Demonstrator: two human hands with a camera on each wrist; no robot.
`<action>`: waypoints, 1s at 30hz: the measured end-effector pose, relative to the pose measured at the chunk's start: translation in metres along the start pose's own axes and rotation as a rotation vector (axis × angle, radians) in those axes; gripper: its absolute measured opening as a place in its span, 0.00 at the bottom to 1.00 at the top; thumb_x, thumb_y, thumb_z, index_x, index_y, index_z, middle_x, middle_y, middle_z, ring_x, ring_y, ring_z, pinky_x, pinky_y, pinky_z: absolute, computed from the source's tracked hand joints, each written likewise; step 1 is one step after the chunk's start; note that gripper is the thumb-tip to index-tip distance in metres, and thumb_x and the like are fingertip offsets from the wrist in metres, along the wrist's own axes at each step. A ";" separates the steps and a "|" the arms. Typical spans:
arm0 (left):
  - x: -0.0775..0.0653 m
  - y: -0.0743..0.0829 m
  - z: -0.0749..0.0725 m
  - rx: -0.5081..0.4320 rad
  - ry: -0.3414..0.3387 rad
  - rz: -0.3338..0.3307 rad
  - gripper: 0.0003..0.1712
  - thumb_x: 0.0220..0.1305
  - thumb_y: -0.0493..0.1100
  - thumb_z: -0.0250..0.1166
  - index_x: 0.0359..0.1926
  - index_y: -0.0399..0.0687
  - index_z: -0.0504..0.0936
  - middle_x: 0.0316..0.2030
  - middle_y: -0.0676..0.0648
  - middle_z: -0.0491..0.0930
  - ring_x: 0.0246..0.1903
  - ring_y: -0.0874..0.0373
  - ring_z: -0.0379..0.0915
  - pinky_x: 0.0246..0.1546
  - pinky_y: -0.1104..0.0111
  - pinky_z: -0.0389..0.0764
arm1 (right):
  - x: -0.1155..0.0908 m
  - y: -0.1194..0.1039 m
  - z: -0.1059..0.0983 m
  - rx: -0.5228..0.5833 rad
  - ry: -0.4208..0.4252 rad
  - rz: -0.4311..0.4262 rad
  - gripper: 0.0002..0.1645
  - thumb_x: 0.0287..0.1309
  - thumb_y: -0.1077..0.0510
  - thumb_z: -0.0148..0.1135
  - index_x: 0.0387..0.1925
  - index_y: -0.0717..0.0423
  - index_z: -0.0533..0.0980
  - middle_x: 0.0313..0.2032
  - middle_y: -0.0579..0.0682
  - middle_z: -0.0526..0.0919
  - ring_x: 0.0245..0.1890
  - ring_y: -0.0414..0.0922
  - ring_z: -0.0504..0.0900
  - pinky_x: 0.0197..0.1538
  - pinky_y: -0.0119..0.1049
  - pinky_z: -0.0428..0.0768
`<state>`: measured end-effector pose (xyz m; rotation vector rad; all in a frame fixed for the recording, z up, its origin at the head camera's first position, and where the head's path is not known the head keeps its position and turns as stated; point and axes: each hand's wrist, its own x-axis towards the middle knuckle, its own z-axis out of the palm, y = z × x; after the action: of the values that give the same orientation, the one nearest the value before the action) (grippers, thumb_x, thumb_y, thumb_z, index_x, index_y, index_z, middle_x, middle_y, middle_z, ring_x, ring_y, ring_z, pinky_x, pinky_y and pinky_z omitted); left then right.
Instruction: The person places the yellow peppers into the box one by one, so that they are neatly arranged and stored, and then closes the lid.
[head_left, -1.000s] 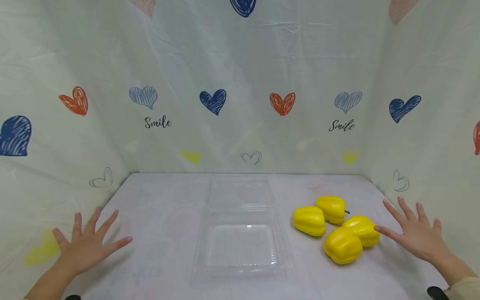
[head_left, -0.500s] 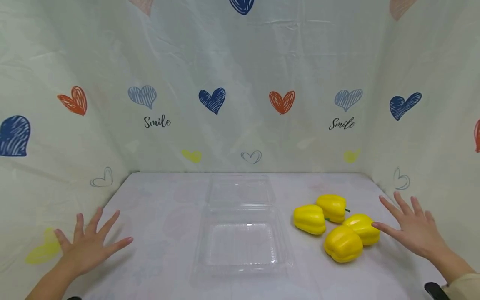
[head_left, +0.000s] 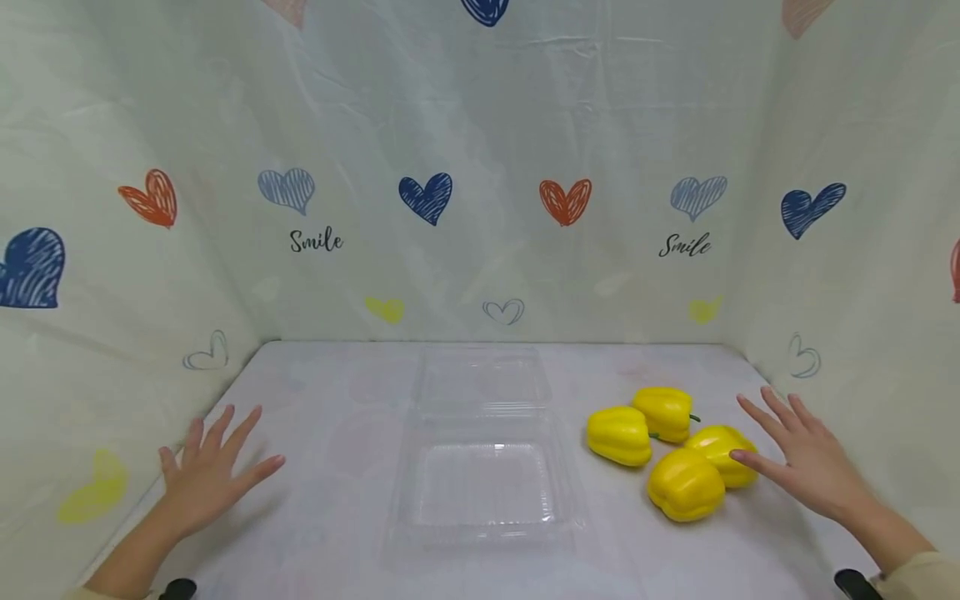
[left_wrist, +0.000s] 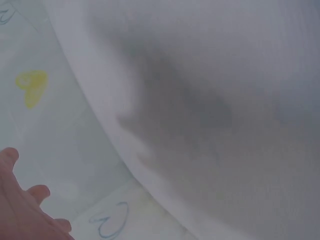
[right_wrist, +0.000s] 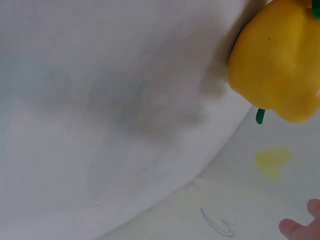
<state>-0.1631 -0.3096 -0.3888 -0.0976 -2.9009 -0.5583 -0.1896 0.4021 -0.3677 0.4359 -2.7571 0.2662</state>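
Observation:
Several yellow bell peppers lie grouped on the right of the table: a front one (head_left: pixel 686 485), a left one (head_left: pixel 618 437), a back one (head_left: pixel 664 413) and a right one (head_left: pixel 726 454). Left of them a clear plastic clamshell box (head_left: pixel 483 533) lies with its lid (head_left: pixel 482 383) folded back. My right hand (head_left: pixel 813 462), fingers spread, hovers just right of the peppers, its thumb tip overlapping the right one in the head view. Above the left side of the table my left hand (head_left: pixel 206 492) is held with spread fingers, holding nothing. In the right wrist view a yellow pepper (right_wrist: pixel 280 60) fills the upper right.
A white cloth covers the table (head_left: pixel 322 467). Behind it and on both sides hangs a pale curtain (head_left: pixel 495 125) printed with hearts and "Smile". Dark wrist-worn devices show at the bottom edge, the right one (head_left: pixel 855 583) below the right hand.
My left hand has moved to the right, inward over the table. The right hand has shifted left, nearer the peppers. Peppers and box stay where they were.

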 end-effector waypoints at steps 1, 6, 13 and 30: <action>0.001 0.001 0.001 -0.011 0.009 0.008 0.49 0.61 0.65 0.55 0.73 0.47 0.44 0.66 0.25 0.40 0.61 0.22 0.22 0.46 0.28 0.18 | 0.000 -0.001 0.000 0.008 0.002 -0.003 0.50 0.57 0.41 0.59 0.73 0.45 0.45 0.70 0.65 0.40 0.67 0.66 0.30 0.61 0.66 0.28; 0.002 0.007 0.005 -0.057 0.018 0.017 0.49 0.61 0.63 0.56 0.72 0.47 0.44 0.65 0.24 0.44 0.61 0.21 0.27 0.48 0.26 0.27 | 0.003 -0.008 0.001 0.099 -0.004 -0.008 0.50 0.55 0.44 0.63 0.72 0.47 0.48 0.69 0.67 0.45 0.67 0.65 0.32 0.58 0.70 0.31; 0.005 0.020 0.008 -0.175 0.018 0.040 0.48 0.61 0.58 0.59 0.71 0.40 0.48 0.64 0.23 0.47 0.60 0.20 0.36 0.49 0.26 0.39 | 0.003 -0.019 0.002 0.253 -0.033 -0.018 0.50 0.52 0.51 0.67 0.71 0.51 0.52 0.68 0.68 0.48 0.67 0.66 0.37 0.56 0.74 0.35; 0.002 0.061 0.015 -0.459 -0.002 0.056 0.44 0.61 0.51 0.62 0.70 0.40 0.51 0.64 0.29 0.55 0.63 0.32 0.48 0.54 0.35 0.55 | 0.006 -0.046 0.006 0.352 -0.097 0.001 0.49 0.49 0.50 0.69 0.69 0.53 0.56 0.66 0.68 0.54 0.62 0.71 0.51 0.51 0.75 0.51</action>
<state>-0.1613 -0.2470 -0.3798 -0.2391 -2.7035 -1.1998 -0.1816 0.3562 -0.3652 0.5468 -2.8074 0.7564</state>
